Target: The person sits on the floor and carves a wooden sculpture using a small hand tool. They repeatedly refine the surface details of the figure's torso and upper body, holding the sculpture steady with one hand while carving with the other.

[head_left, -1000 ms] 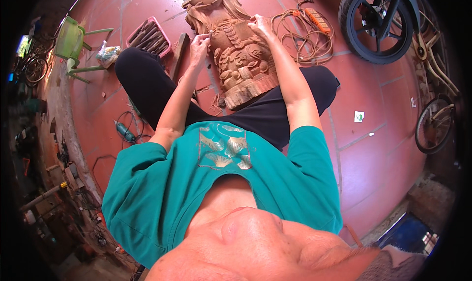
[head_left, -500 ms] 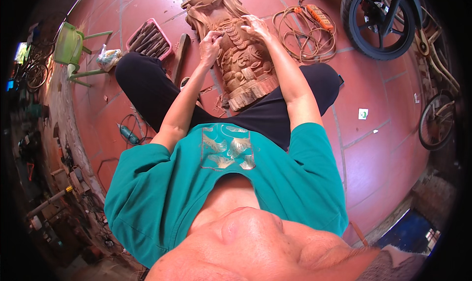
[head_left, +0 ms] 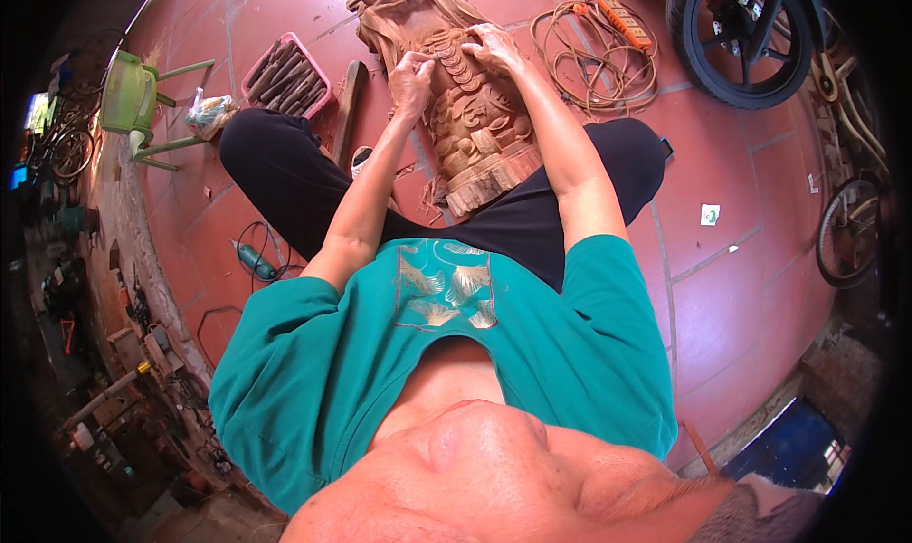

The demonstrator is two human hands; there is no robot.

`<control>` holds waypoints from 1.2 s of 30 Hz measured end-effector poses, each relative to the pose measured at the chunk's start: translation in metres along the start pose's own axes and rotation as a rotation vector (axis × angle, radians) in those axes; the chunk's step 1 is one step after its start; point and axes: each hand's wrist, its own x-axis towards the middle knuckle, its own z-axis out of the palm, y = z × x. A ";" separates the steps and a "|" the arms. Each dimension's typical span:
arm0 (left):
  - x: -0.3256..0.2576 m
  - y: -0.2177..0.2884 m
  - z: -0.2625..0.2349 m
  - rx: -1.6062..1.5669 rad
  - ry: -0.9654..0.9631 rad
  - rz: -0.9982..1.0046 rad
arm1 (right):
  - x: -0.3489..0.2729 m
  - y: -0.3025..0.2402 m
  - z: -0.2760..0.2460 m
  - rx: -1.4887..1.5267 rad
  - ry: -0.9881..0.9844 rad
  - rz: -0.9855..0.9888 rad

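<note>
A carved brown wooden statue (head_left: 475,115) lies on the floor between my bent legs, its sawn base toward me and its upper end at the top of the view. My left hand (head_left: 411,83) is closed at the statue's left side, its fingers curled in against the carving. Whatever those fingers pinch, if anything, is hidden. Across the upper right part of the carving rests my right hand (head_left: 495,49), fingers apart and touching the wood. A column of overlapping carved scales runs between the two hands.
A pink basket (head_left: 326,98) of chisel-like sticks and a long wooden piece (head_left: 350,115) lie left of the statue. Beyond them stands a green chair (head_left: 130,95). To the right are an orange power strip (head_left: 624,25) with coiled cord and a motorbike wheel (head_left: 679,16). A teal power tool (head_left: 255,261) lies lower left.
My left hand has shifted slightly to the right and down along the carving. The right hand keeps nearly the same place, and the whole view has moved a little.
</note>
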 end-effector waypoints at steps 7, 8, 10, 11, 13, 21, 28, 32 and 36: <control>0.012 0.003 0.001 0.295 0.011 0.197 | -0.003 -0.007 -0.002 -0.051 0.030 -0.002; 0.011 0.007 0.004 0.392 -0.007 0.244 | -0.003 -0.008 -0.003 -0.084 0.024 -0.006; 0.007 0.013 0.008 0.492 -0.049 0.277 | -0.003 -0.011 -0.004 -0.148 0.009 -0.016; 0.004 0.017 0.009 0.493 -0.072 0.266 | -0.002 -0.012 -0.008 -0.174 0.001 -0.049; -0.006 0.023 0.009 0.430 -0.088 0.255 | -0.002 -0.009 -0.006 -0.117 0.004 -0.045; -0.029 0.005 -0.008 0.026 -0.258 0.020 | -0.004 -0.009 -0.006 -0.111 -0.022 -0.022; 0.005 0.012 -0.002 0.212 -0.043 0.148 | -0.005 -0.003 -0.011 -0.029 -0.029 -0.037; -0.017 0.012 0.005 0.287 -0.159 0.316 | -0.001 -0.006 -0.011 -0.014 -0.028 0.013; -0.019 0.016 -0.002 0.281 -0.400 0.269 | 0.002 0.007 -0.007 0.017 -0.026 -0.021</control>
